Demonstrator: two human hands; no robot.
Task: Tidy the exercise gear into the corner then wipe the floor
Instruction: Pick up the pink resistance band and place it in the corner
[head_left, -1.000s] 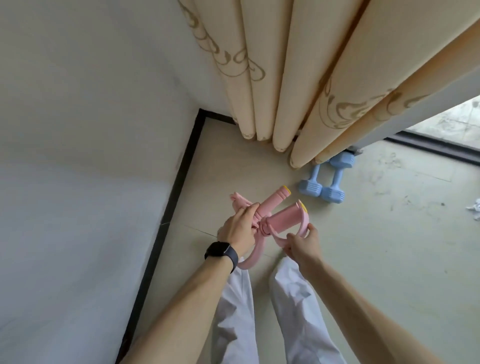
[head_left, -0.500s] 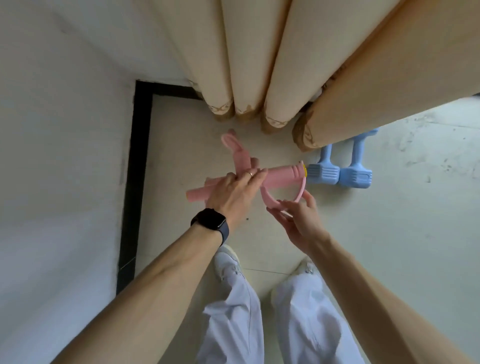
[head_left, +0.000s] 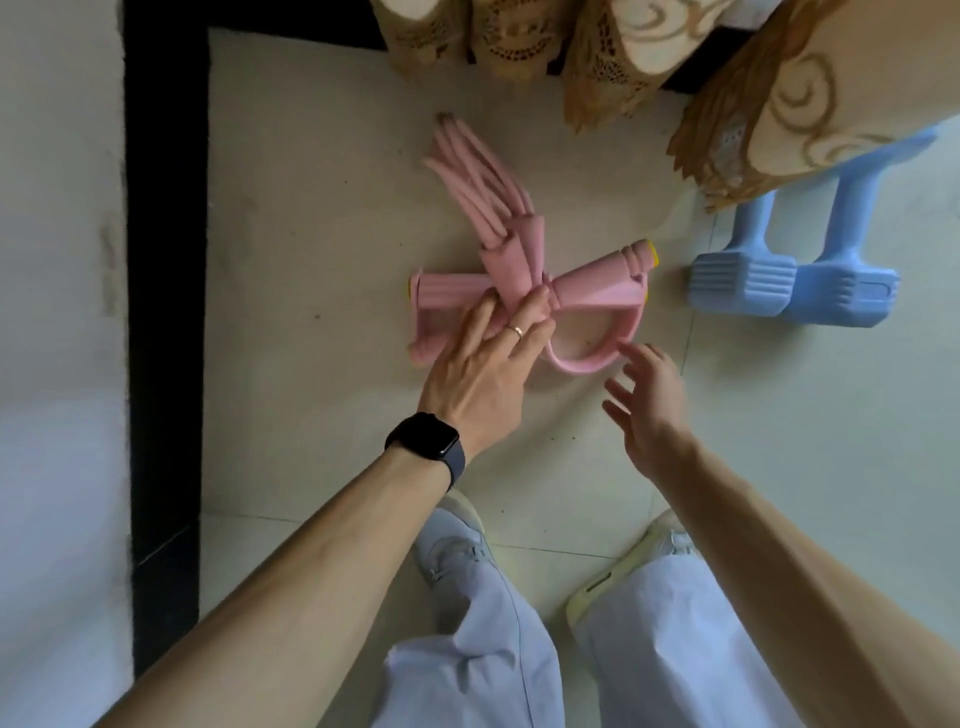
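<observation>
Two bare hands reach down over a pink pedal puller (head_left: 587, 283) that lies flat on the tiled floor (head_left: 311, 208) in the corner of the room, near the black skirting (head_left: 163, 260) and just below the curtain (head_left: 779, 104) hems. The left hand (head_left: 483, 374) rests on the middle of the puller, where the bars cross. Its fingers are nearly straight and laid over the pink foam, so its grip is open, pressing on the puller without curling round it. A ring (head_left: 518, 331) shows on one finger and a black smartwatch (head_left: 426, 436) sits on the wrist. The right hand (head_left: 649, 410) hovers just beside the puller's curved foot loop (head_left: 587, 364), fingers spread and relaxed, its grip open and holding nothing. Whether a fingertip touches the loop, I cannot tell. The puller's bundle of elastic tubes (head_left: 478, 176) fans out away from the person towards the curtain.

To the right of the puller, two light blue dumbbells (head_left: 743, 283) lie side by side, touching each other, their far ends hidden under the curtain. They are near the puller's yellow-capped end but apart from it. A pale wall (head_left: 52, 260) fills the left edge. At the bottom, light trousers (head_left: 467, 649) and a pair of pale shoes (head_left: 457, 540) stand on the floor, close behind the hands.
</observation>
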